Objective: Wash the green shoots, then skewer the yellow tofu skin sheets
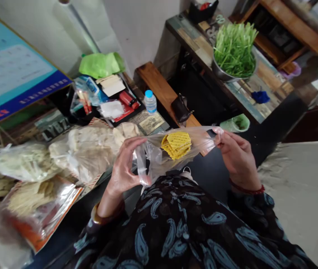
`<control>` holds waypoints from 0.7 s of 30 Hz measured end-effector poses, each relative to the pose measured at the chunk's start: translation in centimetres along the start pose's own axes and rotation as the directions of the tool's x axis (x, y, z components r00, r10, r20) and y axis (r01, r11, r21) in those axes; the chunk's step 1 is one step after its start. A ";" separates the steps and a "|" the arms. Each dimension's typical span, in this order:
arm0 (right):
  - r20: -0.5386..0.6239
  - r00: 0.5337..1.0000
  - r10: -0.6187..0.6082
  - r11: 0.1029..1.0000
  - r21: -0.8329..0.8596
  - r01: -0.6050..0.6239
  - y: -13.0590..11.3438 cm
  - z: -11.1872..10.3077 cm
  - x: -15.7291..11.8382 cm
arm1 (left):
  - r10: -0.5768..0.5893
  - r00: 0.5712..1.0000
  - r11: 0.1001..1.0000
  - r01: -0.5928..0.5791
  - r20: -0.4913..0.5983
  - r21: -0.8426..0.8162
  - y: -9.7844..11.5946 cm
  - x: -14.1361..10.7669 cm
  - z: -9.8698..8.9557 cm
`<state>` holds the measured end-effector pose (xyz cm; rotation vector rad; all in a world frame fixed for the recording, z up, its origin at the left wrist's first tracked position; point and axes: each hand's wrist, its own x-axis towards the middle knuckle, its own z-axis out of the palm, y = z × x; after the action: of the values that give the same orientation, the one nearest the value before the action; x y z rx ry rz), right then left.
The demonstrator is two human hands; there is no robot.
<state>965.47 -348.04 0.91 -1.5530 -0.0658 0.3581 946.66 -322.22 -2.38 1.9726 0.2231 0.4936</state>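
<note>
Right hand (237, 153) pinches right end of clear bag (199, 139); left hand (127, 162) stretches its left end, thumb and fingers apart. Yellow pieces (177, 145) appear inside, midway between hands. Overpulling might tear film; tilting could spill them. Bottle (150, 102) stands beyond.

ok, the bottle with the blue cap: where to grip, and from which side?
Probably around the bottle's body, just below the blue cap, coming from the person's right. It's upright and round, while the cluttered tray crowds its left. The left hand and right hand are both on the plastic bag, so one would need freeing.
</note>
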 end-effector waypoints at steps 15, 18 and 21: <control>-0.184 0.981 -0.062 0.987 0.133 0.087 0.3 -37.4 -3.1 | 0.087 0.980 0.936 -0.019 0.177 -0.351 13.2 3.3 34.7; -0.279 0.959 -0.056 0.982 0.160 0.104 -0.3 -45.9 -4.6 | 0.116 0.951 0.917 0.008 0.287 -0.398 16.6 5.3 43.2; -0.411 0.910 -0.060 0.970 0.189 0.150 -0.8 -53.0 -6.2 | 0.158 0.884 0.917 0.035 0.440 -0.398 20.0 7.6 50.8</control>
<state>973.77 -400.72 1.42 -1.3716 0.2056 -0.0474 974.35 -369.84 -1.51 1.6384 -0.2339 0.0783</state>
